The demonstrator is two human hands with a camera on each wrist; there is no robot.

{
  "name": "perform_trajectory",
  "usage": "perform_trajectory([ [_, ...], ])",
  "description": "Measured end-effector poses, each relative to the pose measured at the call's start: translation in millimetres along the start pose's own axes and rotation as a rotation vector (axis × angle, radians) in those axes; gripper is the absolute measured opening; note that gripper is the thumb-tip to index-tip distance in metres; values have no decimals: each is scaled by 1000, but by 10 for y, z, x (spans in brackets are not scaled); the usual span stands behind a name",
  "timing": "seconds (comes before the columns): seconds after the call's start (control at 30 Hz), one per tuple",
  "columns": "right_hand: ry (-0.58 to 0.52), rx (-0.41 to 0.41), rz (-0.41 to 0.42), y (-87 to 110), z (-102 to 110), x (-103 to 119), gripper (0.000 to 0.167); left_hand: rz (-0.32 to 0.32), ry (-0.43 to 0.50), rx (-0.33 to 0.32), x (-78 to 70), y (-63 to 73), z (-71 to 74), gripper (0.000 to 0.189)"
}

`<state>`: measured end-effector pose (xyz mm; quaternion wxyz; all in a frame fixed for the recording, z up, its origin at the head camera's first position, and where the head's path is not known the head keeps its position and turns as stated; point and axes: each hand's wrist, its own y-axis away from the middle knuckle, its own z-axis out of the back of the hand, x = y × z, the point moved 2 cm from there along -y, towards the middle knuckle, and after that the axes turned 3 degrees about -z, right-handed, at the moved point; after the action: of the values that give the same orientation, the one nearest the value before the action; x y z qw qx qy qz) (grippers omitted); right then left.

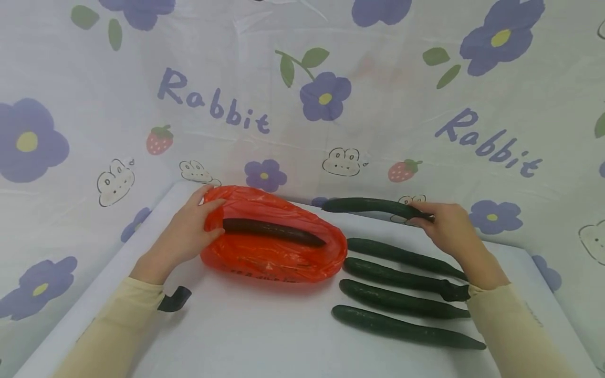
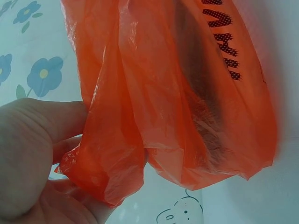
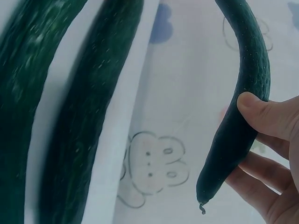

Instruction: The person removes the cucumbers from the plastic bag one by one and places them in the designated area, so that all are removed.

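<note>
In the head view my left hand (image 1: 191, 220) pinches the left edge of a red plastic bag (image 1: 279, 262), which lies with its mouth spread open. One dark cucumber (image 1: 271, 231) is inside it. The left wrist view shows the bag's thin film (image 2: 112, 140) between thumb and fingers, with a dark long shape showing through. My right hand (image 1: 441, 223) grips a slightly curved green cucumber (image 1: 368, 205) near its stem end, raised above the table's far edge, its other end pointing at the bag. In the right wrist view thumb and fingers wrap this cucumber (image 3: 243, 112).
Several more cucumbers (image 1: 402, 296) lie roughly side by side on the white table (image 1: 255, 336), right of the bag. A small black piece (image 1: 175, 299) shows beside the left wrist. A patterned cloth (image 1: 227, 63) with flowers and rabbits hangs behind the table.
</note>
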<state>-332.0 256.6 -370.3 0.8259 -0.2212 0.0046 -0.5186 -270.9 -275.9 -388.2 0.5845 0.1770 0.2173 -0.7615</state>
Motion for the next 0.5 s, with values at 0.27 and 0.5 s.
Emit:
perform_trajectory([
  [0.27, 14, 68, -43, 85, -55, -149, 38, 1, 5, 0, 9, -4, -3, 70],
  [0.5, 30, 161, -81, 137, -156, -258, 42, -6, 7, 8, 18, -1, 2, 70],
])
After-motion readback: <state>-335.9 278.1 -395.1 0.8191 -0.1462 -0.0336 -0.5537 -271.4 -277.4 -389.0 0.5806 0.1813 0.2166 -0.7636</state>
